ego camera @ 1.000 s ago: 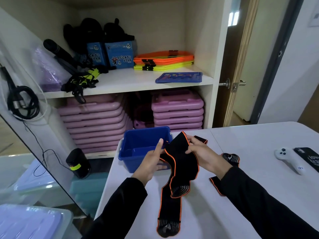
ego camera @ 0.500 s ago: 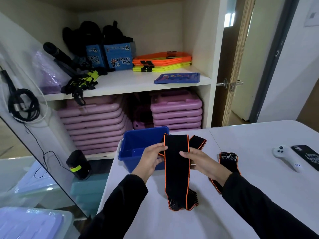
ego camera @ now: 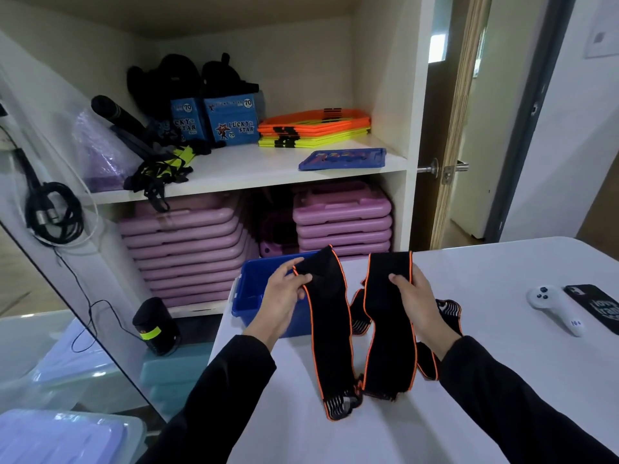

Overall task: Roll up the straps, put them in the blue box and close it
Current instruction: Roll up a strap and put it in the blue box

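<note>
Two black straps with orange edging hang side by side above the white table (ego camera: 502, 283). My left hand (ego camera: 284, 296) pinches the top of the left strap (ego camera: 330, 329); its lower end rests on the table. My right hand (ego camera: 417, 299) grips the top of the right strap (ego camera: 388, 329), thumb on its front. The open blue box (ego camera: 249, 296) stands at the table's far left corner, just behind my left hand. Another strap (ego camera: 449, 309) lies on the table behind my right hand, partly hidden.
A white controller (ego camera: 554, 306) and a black phone (ego camera: 599, 306) lie at the table's right. Behind the table stands a shelf unit with a blue lid (ego camera: 343, 159), stacked pink cases (ego camera: 341, 222) and orange and yellow flat pieces (ego camera: 315, 127). A black speaker (ego camera: 155, 326) sits on the floor at left.
The straps were held together as one bundle. Now my hands have moved apart, each holding a separate strap, with the right one shifted to the right.
</note>
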`<control>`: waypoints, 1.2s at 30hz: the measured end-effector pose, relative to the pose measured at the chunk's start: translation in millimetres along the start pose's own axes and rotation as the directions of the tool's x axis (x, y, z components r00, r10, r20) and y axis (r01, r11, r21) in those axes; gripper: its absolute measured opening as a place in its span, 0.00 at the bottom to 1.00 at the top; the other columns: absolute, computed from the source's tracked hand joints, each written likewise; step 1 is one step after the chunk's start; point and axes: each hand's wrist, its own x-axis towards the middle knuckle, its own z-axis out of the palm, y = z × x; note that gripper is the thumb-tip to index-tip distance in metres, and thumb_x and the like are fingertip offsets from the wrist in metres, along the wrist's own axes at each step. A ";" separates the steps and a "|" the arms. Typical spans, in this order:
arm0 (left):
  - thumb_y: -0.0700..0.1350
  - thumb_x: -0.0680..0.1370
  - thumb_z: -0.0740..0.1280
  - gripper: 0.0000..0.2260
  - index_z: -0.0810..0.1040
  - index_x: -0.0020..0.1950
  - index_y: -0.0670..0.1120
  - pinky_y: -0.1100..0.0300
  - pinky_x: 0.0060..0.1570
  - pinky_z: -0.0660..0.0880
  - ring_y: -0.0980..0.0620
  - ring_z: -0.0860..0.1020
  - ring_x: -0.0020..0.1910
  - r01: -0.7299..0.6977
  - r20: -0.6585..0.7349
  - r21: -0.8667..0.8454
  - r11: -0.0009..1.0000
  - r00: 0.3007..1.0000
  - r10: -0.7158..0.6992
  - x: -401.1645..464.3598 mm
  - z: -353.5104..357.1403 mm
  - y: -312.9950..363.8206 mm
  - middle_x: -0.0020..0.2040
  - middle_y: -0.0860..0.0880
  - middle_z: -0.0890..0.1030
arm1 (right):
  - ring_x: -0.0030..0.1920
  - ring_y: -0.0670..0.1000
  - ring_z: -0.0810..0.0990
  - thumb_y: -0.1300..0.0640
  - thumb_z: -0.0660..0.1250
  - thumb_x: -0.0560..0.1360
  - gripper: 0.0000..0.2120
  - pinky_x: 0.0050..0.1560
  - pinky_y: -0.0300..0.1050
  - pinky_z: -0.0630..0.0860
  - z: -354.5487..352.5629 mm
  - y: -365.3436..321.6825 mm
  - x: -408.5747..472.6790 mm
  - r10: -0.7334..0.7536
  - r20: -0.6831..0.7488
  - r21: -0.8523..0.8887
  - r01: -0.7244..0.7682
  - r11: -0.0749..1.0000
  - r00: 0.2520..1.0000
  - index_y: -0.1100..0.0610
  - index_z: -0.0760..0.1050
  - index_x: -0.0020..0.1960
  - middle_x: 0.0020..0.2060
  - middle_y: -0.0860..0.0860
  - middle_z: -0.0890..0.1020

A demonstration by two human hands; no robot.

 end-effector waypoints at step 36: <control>0.40 0.76 0.57 0.14 0.65 0.62 0.48 0.55 0.54 0.73 0.52 0.75 0.49 -0.156 0.073 0.115 0.981 0.986 0.148 -36.5 70.1 21.0 0.48 0.50 0.76 | 0.75 0.45 0.54 0.48 0.50 0.80 0.27 0.66 0.36 0.52 50.1 -37.4 -16.8 -0.249 0.259 -0.273 0.317 0.908 0.933 0.49 0.47 0.76 0.76 0.45 0.55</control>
